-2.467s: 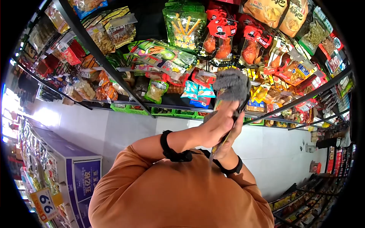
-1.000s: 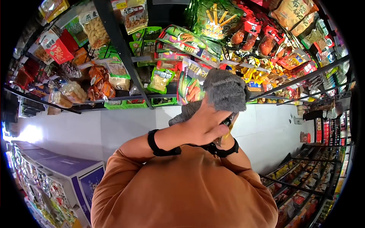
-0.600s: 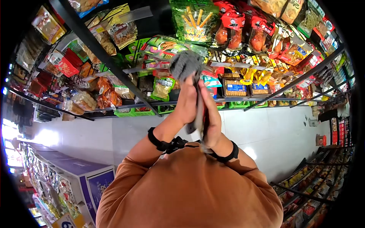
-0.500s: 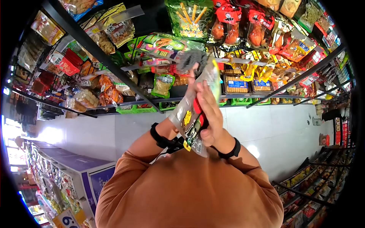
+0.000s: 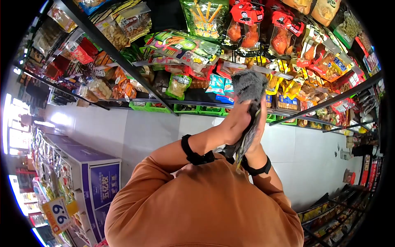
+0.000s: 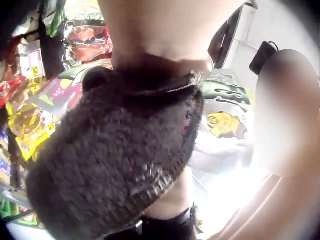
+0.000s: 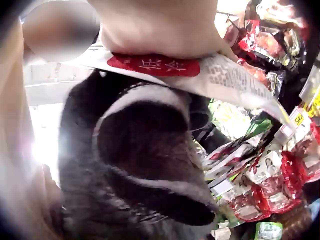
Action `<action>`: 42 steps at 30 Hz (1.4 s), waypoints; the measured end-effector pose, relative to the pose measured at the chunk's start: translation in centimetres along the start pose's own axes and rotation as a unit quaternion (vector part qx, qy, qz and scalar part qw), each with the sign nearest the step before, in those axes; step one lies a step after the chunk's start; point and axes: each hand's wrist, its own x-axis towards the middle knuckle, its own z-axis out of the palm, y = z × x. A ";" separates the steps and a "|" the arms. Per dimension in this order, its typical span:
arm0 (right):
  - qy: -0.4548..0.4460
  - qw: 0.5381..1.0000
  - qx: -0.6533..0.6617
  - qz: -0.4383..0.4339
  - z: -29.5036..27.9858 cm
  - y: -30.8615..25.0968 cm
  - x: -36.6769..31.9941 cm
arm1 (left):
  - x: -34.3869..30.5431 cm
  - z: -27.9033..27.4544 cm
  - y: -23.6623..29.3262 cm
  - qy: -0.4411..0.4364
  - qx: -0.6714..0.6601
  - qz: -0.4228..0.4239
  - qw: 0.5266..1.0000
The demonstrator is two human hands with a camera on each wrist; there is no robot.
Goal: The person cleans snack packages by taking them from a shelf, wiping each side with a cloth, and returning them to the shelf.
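Note:
In the head view a snack bag point(image 5: 245, 142) stands almost edge-on between my two hands. My left hand point(image 5: 234, 123) grips a fluffy dark grey cloth point(image 5: 249, 86) and presses it to one side of the bag; its fingertips are hidden by the cloth. My right hand point(image 5: 257, 129) holds the bag from the other side, fingers stretched along it. Up close in the left wrist view, the cloth point(image 6: 115, 155) bunches below the left hand point(image 6: 155, 30). In the right wrist view, the bag's edge point(image 7: 230, 82) with a red label crosses under the right hand point(image 7: 155, 25).
Shelves of packaged snacks stand ahead, with green bags point(image 5: 185, 47) and red-topped meat packs point(image 5: 247, 26) nearest. A black shelf post point(image 5: 111, 47) slants at left. Behind left is a purple-and-white display point(image 5: 78, 154) with a price sign point(image 5: 57, 214); grey floor point(image 5: 284, 152) lies below.
Half a second ago the bag's printed face showed beside my right hand; now it is turned edge-on. Both hands, with cloth and bag, have shifted right in the head view.

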 end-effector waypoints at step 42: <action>-0.045 0.978 0.098 0.179 21.6 6.4 4.8 | -0.7 -23.1 1.0 0.100 -0.031 -0.028 0.994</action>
